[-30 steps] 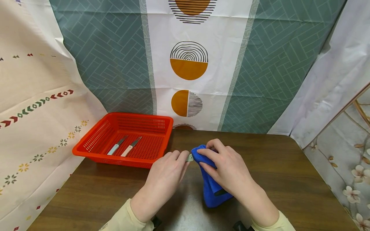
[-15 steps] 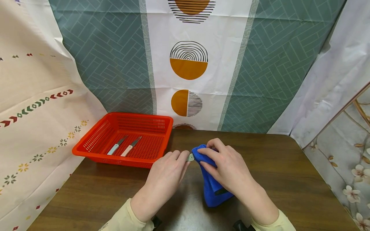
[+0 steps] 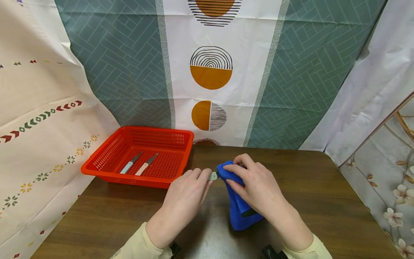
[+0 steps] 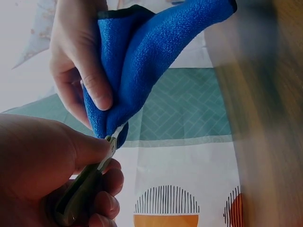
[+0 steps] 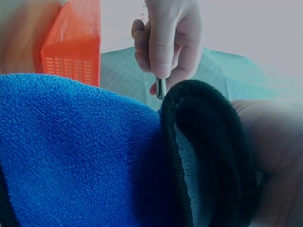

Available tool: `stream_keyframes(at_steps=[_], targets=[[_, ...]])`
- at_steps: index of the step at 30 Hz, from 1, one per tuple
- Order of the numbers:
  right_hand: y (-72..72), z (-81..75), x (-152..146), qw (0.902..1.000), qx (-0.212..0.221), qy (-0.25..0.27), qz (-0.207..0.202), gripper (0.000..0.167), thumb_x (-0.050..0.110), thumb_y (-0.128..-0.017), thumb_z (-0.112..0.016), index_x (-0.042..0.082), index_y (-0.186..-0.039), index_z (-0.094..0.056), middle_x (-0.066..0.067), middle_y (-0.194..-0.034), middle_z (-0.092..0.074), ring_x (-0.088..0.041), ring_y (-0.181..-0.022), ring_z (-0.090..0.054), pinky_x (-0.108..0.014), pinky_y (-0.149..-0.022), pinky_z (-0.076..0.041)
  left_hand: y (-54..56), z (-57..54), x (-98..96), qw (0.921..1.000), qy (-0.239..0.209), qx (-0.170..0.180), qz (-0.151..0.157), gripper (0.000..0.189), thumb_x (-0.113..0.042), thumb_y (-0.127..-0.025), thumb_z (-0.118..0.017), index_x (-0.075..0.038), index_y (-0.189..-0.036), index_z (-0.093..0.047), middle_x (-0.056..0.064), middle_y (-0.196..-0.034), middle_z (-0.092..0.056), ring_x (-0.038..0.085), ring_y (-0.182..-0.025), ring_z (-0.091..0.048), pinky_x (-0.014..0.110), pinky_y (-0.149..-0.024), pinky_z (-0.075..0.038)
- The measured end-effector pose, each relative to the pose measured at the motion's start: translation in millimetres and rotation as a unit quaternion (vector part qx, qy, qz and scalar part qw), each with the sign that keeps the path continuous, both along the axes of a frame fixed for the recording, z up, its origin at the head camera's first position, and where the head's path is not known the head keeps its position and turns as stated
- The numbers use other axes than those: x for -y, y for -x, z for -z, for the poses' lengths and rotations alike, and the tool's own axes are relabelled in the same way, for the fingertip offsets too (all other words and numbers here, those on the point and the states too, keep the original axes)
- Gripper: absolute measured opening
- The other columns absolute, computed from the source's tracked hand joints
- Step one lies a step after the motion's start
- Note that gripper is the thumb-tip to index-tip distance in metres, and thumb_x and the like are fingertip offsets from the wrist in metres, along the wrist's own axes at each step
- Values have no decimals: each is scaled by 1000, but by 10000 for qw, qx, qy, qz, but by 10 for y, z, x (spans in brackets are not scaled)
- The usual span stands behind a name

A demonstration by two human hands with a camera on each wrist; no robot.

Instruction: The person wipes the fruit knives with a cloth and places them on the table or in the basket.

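A small folding knife (image 3: 213, 176) with a pale green handle is in my left hand (image 3: 185, 196), which grips the handle with thumb and curled fingers. My right hand (image 3: 260, 185) pinches a folded blue cloth (image 3: 238, 212) with a dark edge around the blade. Most of the blade is hidden in the cloth; in the left wrist view a short bit of metal shows between handle and cloth (image 4: 147, 61). The loose end of the cloth hangs below my right hand. In the right wrist view the cloth covers much of the frame.
A red plastic basket (image 3: 136, 180) stands at the left of the brown wooden table (image 3: 310, 194). Inside lie a knife with a light blue handle (image 3: 127, 168) and one with a pinkish handle (image 3: 142, 169). Patterned curtains (image 3: 210, 118) hang behind and at the sides.
My right hand and the cloth have shifted slightly right, away from the handle, so a little of the metal by the pivot now shows. The left hand stays nearly still.
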State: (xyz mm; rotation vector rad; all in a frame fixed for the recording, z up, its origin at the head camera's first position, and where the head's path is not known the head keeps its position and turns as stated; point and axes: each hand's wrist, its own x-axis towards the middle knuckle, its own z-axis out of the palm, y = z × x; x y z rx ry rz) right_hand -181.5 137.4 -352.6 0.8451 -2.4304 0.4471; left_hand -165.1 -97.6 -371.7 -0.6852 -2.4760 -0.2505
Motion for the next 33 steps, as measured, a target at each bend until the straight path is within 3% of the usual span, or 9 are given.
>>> stream_keyframes(at_steps=[15, 33], targets=[[34, 0, -66, 9998, 36, -19, 193, 40, 20, -91, -94, 20, -128, -81, -5, -125, -64, -27, -86, -67, -45, -76, -59, -13, 2, 9, 9994, -91, -331, 60, 26, -21, -99, -85, -11, -113, -66, 0, -81, -59, 15, -65, -50, 24, -52, -39], [83, -20, -161, 9987, 127, 31, 488, 40, 19, -92, -93, 17, -130, -81, -8, -124, -65, -28, -84, -69, -47, -77, -58, 3, -1, 25, 9996, -107, -241, -41, 27, -23, -100, -85, -12, -118, -68, -1, -85, -62, 15, -67, -52, 24, -53, -42]])
